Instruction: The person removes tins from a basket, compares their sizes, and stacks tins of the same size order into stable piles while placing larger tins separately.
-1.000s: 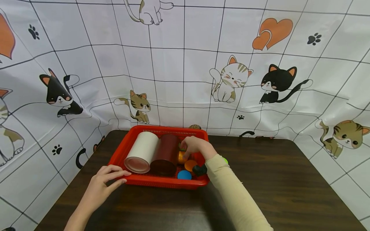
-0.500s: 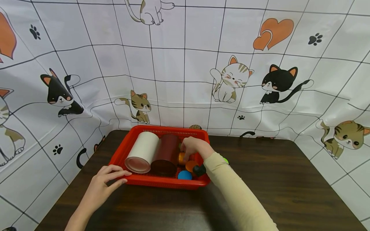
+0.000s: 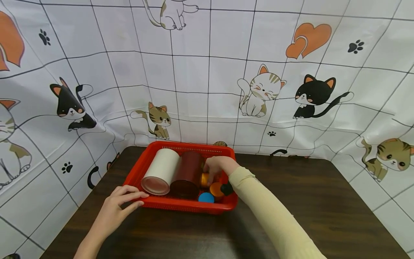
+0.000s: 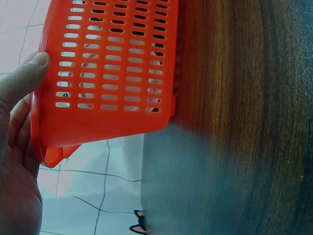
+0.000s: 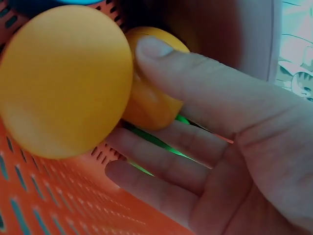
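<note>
A red slotted plastic basket (image 3: 181,206) sits on the table. My left hand (image 3: 119,205) holds its near left corner; in the left wrist view the thumb (image 4: 36,61) presses the outer rim, with the other fingers behind it. My right hand (image 3: 218,166) reaches into the basket's right side. In the right wrist view its thumb (image 5: 156,49) lies on a small rounded yellow piece (image 5: 159,110), with fingers under it. A larger yellow round-topped piece (image 5: 63,83) stands beside it, and appears orange in the head view. Green shows beneath the fingers, mostly hidden.
A white cylinder (image 3: 161,169) and a dark brown cylinder (image 3: 187,174) lie side by side in the basket. Near its front wall are a blue round piece (image 3: 206,197) and a dark green piece (image 3: 227,188). A cat-print sheet (image 3: 191,79) hangs behind the wooden table (image 3: 291,201).
My right hand has shifted slightly to the right and down. The dark green piece has moved right, showing more of the orange round piece. My left hand keeps its place on the rim.
</note>
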A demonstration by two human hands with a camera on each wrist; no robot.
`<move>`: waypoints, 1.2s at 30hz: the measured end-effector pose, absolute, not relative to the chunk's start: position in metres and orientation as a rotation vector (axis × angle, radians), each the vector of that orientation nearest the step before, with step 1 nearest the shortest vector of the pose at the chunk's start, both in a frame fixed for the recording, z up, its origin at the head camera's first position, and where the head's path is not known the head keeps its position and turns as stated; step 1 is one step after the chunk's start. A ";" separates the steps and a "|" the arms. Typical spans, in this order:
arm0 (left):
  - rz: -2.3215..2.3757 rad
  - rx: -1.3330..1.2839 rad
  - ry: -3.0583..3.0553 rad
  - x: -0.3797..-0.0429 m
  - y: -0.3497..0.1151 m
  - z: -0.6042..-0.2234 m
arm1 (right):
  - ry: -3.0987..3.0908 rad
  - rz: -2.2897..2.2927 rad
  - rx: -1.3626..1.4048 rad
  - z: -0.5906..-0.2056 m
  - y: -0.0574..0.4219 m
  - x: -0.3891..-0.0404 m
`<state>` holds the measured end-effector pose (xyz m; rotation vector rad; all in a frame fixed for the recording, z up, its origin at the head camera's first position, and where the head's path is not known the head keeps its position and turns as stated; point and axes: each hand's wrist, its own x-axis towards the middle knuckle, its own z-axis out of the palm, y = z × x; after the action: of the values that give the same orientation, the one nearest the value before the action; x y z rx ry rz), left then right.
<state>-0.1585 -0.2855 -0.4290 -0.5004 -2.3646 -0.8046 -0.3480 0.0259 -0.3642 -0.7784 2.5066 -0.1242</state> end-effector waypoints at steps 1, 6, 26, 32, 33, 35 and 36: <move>-0.806 -0.503 -2.364 -0.158 -0.285 -0.429 | 2.498 -0.114 -0.786 -0.365 0.026 -0.349; -0.812 -0.507 -2.366 -0.158 -0.285 -0.428 | 2.492 -0.109 -0.806 -0.370 0.025 -0.353; -0.792 -0.504 -2.363 -0.159 -0.285 -0.428 | 2.423 -0.189 -0.876 -0.343 0.040 -0.356; -0.796 -0.507 -2.359 -0.159 -0.286 -0.429 | 2.418 -0.217 -0.932 -0.331 0.045 -0.351; -0.795 -0.507 -2.360 -0.159 -0.285 -0.429 | 2.421 -0.222 -0.951 -0.329 0.046 -0.350; -0.797 -0.503 -2.364 -0.159 -0.286 -0.430 | 2.418 -0.253 -0.979 -0.326 0.048 -0.348; -0.798 -0.503 -2.365 -0.159 -0.286 -0.430 | 2.412 -0.278 -0.990 -0.324 0.050 -0.348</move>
<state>-0.1590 -0.2856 -0.4295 -0.5033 -2.3648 -0.7977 -0.3478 0.0497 -0.3243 -0.9903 2.4116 -0.2780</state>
